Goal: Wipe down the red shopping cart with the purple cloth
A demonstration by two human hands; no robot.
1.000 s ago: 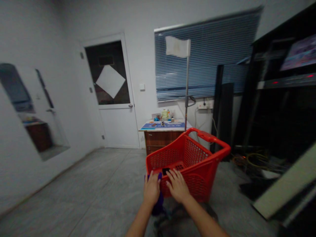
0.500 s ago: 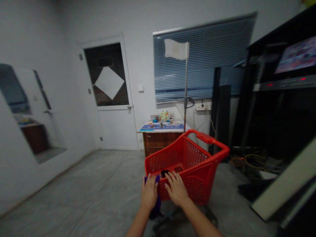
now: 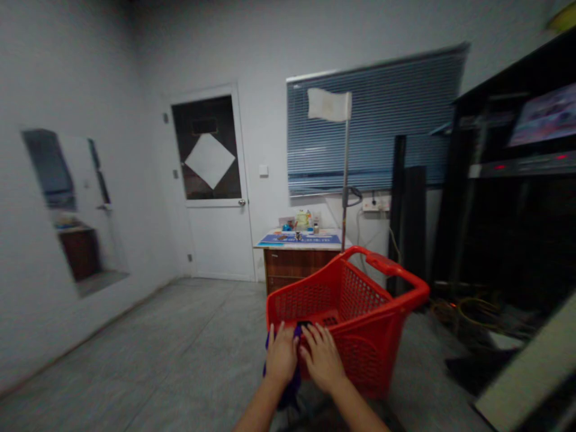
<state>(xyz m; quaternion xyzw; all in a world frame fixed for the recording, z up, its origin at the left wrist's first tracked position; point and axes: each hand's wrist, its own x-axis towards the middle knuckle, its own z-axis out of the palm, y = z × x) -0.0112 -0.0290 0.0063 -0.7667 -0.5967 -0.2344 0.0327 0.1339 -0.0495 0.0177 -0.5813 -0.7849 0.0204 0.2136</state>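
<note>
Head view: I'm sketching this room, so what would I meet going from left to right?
Wall mirror → white door → left hand → right hand → power socket → lit screen. The red cart overlaps both hands, so I left it out.

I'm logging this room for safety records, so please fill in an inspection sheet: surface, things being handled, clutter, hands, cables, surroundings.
Surface: grey floor, faint lines across it.
Things being handled: red cart; purple item at its near end.
Clutter: small items on the wooden cabinet.
Hands: left hand against the purple item, right hand at the cart's near rim; grip unclear.
Cables: white cord below the blinds; yellow loop at right.
Surroundings: closed door, mirror, lit screen.
</note>
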